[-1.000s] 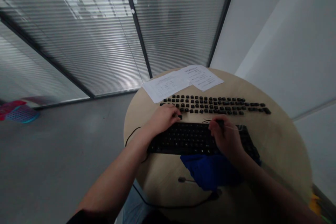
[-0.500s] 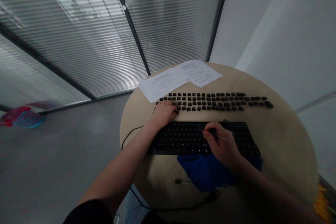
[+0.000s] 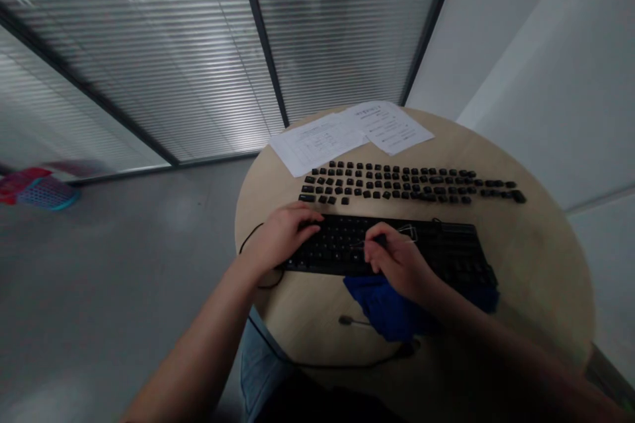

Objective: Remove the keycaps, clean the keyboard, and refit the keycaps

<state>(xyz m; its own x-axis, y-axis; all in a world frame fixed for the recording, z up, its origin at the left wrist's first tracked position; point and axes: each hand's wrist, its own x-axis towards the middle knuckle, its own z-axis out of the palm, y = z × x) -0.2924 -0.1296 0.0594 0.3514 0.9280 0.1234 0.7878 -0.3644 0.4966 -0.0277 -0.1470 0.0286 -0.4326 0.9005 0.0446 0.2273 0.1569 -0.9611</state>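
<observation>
A black keyboard (image 3: pixel 337 254) lies across the table in front of me. My left hand (image 3: pixel 285 231) rests over its left end, thumb and fingers apart, with no object visible between them. Closed around the dark handle of a wire keycap puller (image 3: pixel 409 232), my right hand (image 3: pixel 394 258) hovers above the middle of the keyboard. Thin wire sticks out on both sides of that fist, the left tip close to the keys. Behind the keyboard, loose black keycaps (image 3: pixel 370 175) stand in several rows.
Printed papers (image 3: pixel 322 139) lie at the back of the round wooden table (image 3: pixel 536 264). A blue cloth (image 3: pixel 387 310) sits under the keyboard's front edge, beside a small brush-like tool (image 3: pixel 346 320). A black cable (image 3: pixel 337 367) runs along the front. A basket (image 3: pixel 47 192) stands on the floor.
My left hand has come back from the loose keycaps to the keyboard's left end. The right hand has shifted left along the keyboard with the keycap puller. The view has tilted slightly.
</observation>
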